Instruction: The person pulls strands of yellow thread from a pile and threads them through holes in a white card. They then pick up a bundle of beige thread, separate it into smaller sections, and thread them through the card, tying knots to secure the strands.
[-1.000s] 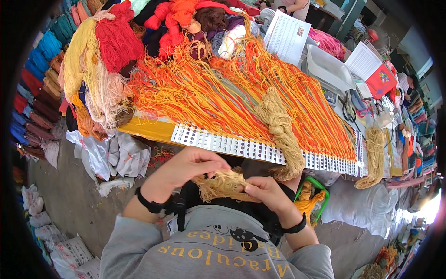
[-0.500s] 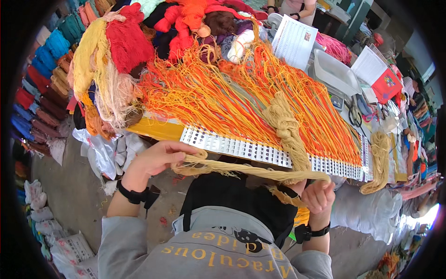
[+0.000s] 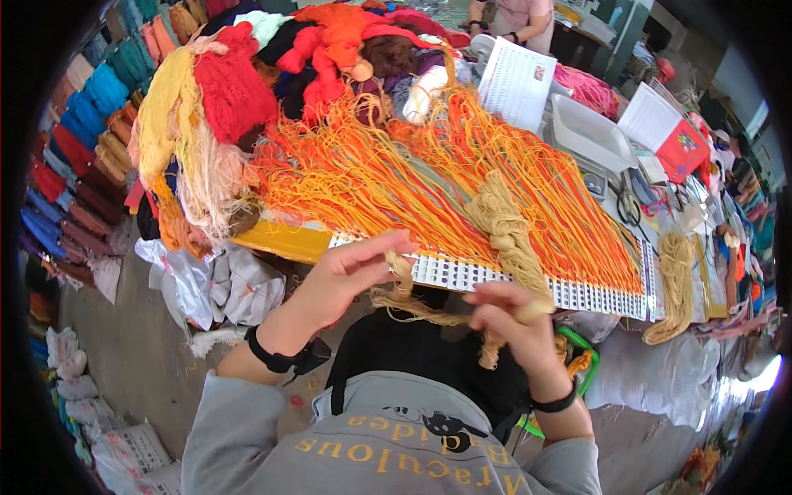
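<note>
A beige skein of thread [image 3: 422, 310] hangs slack between my two hands, just in front of the table edge. My left hand [image 3: 351, 271] holds one looped end at its fingertips, the fingers fairly straight. The other end is gripped in my right hand [image 3: 518, 323], whose curled fingers are slightly blurred; a short tail dangles below it. Behind the right hand, a twisted beige skein [image 3: 500, 216] lies over the orange and yellow threads [image 3: 363, 177] and reaches the white perforated strip [image 3: 450, 272] along the table's front.
Another beige skein [image 3: 678, 280] hangs at the table's right end. Scissors [image 3: 629, 202] and a clear plastic tray [image 3: 594, 132] are at the right. Coloured yarn bundles [image 3: 235, 87] pile up at the back left. White plastic bags [image 3: 177, 276] lie below. A person [image 3: 524, 21] stands across the table.
My hands have moved closer together, the left rightward and the right leftward and up. The skein, stretched nearly straight before, now sags between them.
</note>
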Motion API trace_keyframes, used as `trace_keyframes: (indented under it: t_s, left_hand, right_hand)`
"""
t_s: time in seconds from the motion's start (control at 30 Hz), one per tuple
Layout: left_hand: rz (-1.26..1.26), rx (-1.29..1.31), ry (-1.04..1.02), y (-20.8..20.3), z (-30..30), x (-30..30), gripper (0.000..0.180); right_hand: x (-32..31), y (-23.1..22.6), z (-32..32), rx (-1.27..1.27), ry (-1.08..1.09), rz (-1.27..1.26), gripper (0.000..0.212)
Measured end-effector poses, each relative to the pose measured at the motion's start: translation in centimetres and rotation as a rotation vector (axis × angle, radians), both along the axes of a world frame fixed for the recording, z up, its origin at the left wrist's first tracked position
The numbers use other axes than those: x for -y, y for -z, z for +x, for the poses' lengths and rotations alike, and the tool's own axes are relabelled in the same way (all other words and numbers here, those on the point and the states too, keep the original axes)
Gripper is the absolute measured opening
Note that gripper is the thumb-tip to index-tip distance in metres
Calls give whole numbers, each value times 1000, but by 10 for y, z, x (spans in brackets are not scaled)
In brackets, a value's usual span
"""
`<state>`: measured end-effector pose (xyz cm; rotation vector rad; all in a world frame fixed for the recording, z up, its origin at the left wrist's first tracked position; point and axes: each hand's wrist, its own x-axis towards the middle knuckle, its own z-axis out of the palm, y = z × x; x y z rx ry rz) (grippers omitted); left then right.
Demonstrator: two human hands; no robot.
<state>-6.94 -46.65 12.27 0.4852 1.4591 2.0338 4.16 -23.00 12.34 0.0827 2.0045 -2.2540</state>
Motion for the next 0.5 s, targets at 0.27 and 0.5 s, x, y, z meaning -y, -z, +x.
trace_keyframes:
  t_s: [0.27,0.5]
  left_hand:
    - [-294,-781,-29,-17,13,-30,33]
    - [-208,-510,-33,-9,13,-34,46]
  right_hand:
    - [47,7,-29,-124,-2,-291,17]
    - [38,11,-31,-89,-27,-146,11]
